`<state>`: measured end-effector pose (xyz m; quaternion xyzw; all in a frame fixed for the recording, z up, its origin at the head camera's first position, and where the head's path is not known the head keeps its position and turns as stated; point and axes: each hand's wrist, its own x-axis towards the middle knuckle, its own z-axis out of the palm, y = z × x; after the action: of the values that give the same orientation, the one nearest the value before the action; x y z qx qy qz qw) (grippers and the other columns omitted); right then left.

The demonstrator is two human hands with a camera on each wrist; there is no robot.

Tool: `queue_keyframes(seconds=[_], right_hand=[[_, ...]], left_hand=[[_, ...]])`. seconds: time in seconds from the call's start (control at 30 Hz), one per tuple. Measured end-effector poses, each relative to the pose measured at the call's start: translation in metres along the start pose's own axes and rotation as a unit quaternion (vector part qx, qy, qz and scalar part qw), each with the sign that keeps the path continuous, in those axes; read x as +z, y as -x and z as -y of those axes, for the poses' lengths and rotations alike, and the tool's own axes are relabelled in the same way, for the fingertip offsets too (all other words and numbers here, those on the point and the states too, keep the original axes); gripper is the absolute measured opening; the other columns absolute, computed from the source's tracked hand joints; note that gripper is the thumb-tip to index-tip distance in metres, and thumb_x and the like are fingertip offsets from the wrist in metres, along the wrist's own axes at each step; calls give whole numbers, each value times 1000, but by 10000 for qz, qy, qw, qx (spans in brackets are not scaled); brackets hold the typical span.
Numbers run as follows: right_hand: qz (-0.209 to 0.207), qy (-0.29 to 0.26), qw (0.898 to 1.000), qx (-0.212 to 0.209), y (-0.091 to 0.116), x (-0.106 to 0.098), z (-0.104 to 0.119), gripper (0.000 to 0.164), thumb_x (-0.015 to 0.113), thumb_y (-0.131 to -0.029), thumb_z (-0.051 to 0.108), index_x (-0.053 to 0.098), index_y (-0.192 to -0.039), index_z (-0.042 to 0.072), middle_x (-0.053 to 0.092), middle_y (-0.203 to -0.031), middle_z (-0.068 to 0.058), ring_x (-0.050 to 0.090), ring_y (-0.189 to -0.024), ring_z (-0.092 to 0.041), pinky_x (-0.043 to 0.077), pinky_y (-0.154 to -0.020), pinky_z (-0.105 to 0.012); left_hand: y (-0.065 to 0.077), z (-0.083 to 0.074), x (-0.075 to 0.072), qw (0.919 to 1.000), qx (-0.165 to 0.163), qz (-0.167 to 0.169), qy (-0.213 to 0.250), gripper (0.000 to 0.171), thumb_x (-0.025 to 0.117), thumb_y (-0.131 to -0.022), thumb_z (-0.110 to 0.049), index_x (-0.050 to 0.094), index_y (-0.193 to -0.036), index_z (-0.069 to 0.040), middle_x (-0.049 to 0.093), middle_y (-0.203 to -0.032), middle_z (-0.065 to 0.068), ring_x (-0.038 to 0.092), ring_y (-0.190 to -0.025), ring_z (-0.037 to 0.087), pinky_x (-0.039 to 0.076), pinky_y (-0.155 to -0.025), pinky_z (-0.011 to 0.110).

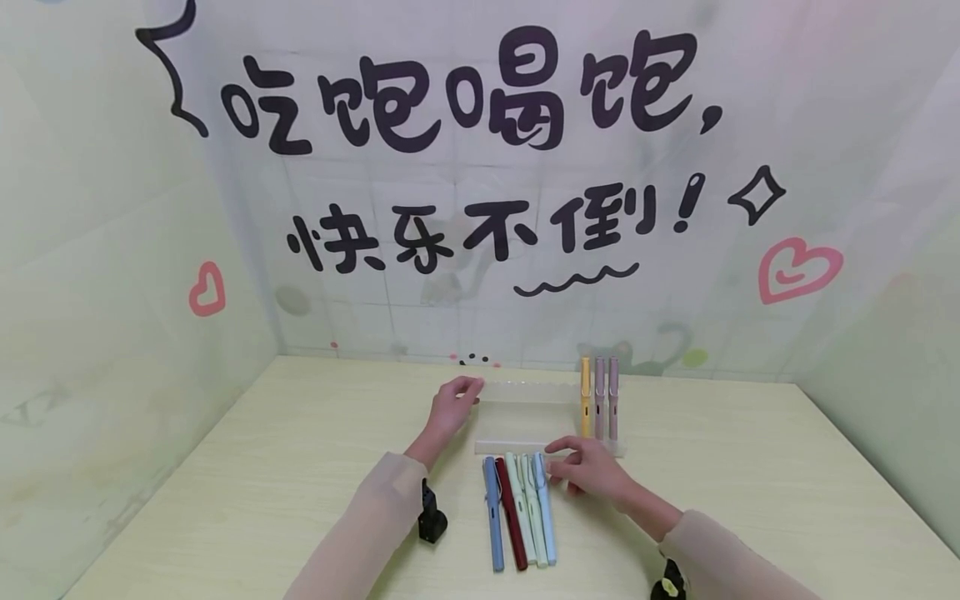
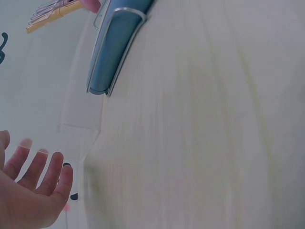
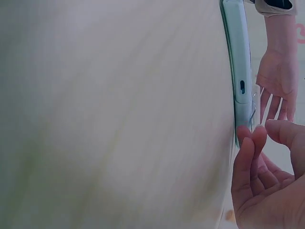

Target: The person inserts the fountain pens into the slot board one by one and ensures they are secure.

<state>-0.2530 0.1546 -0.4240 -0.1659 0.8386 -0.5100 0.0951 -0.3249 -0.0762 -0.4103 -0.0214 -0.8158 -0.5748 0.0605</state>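
Observation:
In the head view my left hand (image 1: 453, 406) is at the left end of a clear plastic pen rack (image 1: 528, 415), fingertips right at its top corner. Its fingers look loosely extended in the left wrist view. My right hand (image 1: 592, 468) hovers by the cap end of a light blue pen (image 1: 545, 508); in the right wrist view its fingertips are right at that end, thumb apart. Left of that pen lie two pale green pens (image 1: 521, 508), a dark red pen (image 1: 512, 515) and a blue pen (image 1: 493, 515), side by side on the table.
At the rack's right end, a yellow pen (image 1: 586, 396) and two purple pens (image 1: 613, 400) rest upright, caps uppermost. The pale wooden table (image 1: 247, 483) ends at a printed back curtain (image 1: 420, 321), with cloth on both sides.

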Motion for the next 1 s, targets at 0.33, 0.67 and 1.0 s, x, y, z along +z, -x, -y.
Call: queue_keyframes(seconds=[0.33,0.67,1.0], right_hand=[[-74,245,9995,197,0,7,3,35,65,-80,21,55,-107,0,59,-64,-3,50,-46,-14,43,-45,-29],[-77,556,9984,50,0,9,6,37,69,-77,18,54,-106,1,55,-62,-2,49,-45,-15,42,-45,-29],[188,817,9965,-26,2,8,8,41,69,-76,13,53,-111,-1,52,-64,-3,50,-47,-15,43,-45,-29]], left_hand=[[1,-2,0,10000,-49,13,-20,35,49,-91,-31,58,-107,-2,57,-105,12,58,-91,24,47,-73,34],[-1,0,0,10000,-11,-7,-24,34,49,-91,-31,59,-106,-3,58,-103,12,58,-89,23,47,-71,32],[-1,0,1,9999,-32,-76,-87,31,50,-90,-30,60,-103,-3,59,-101,11,58,-87,23,47,-68,31]])
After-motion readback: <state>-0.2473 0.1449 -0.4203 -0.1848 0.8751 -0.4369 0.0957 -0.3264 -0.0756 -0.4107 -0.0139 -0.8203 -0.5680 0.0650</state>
